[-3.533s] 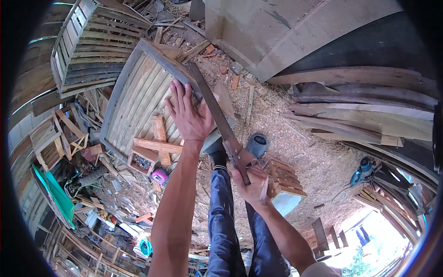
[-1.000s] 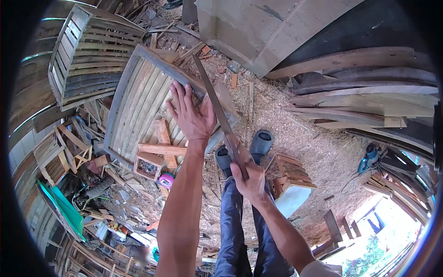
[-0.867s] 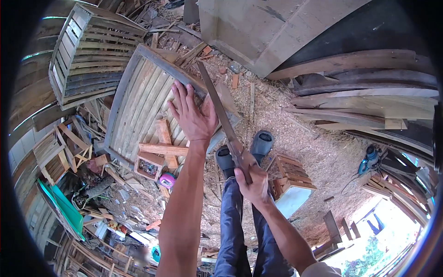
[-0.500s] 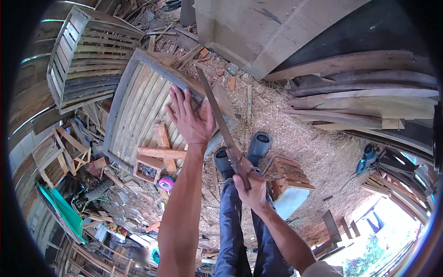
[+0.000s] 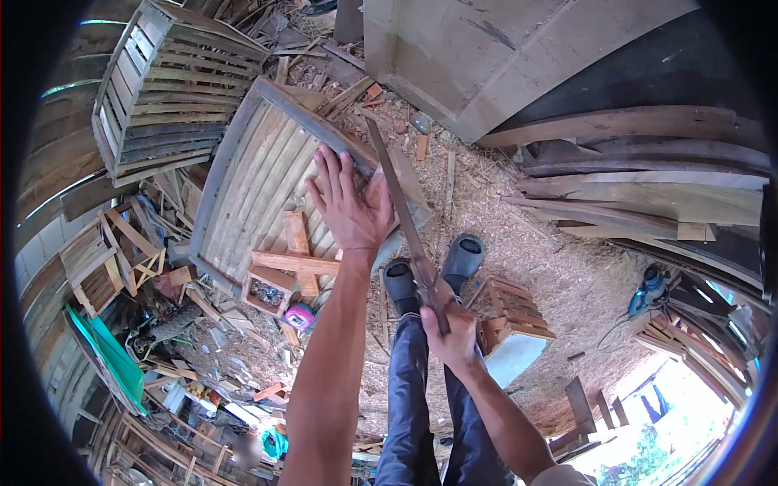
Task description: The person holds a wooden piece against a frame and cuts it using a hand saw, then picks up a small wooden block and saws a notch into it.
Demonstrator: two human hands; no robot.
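My right hand [image 5: 454, 342] is closed around the handle of a handsaw [image 5: 395, 182], whose long blade points away from me. My left hand [image 5: 352, 212] lies flat with its fingers spread, pressing near the edge of a slatted wooden bench [image 5: 229, 182]. The saw blade runs just right of that hand, beside the bench's edge; whatever piece it touches there is partly hidden. On the bench, left of my wrist, are two crossed wood strips [image 5: 297, 262], a small wooden box [image 5: 270, 289] with small metal bits inside, and a pink tape measure [image 5: 300, 317].
Sawdust covers the floor [image 5: 535, 259] around my feet. A small slatted crate [image 5: 516, 328] stands right of my legs. Stacked boards [image 5: 640, 174] line the right side, with a blue power tool [image 5: 650, 290] below them. A tall slatted crate [image 5: 182, 101] is at the upper left.
The view has shifted slightly, so most things sit a little further right and, toward the top, lower. Both hands keep nearly the same pose, and the saw stays in my right hand.
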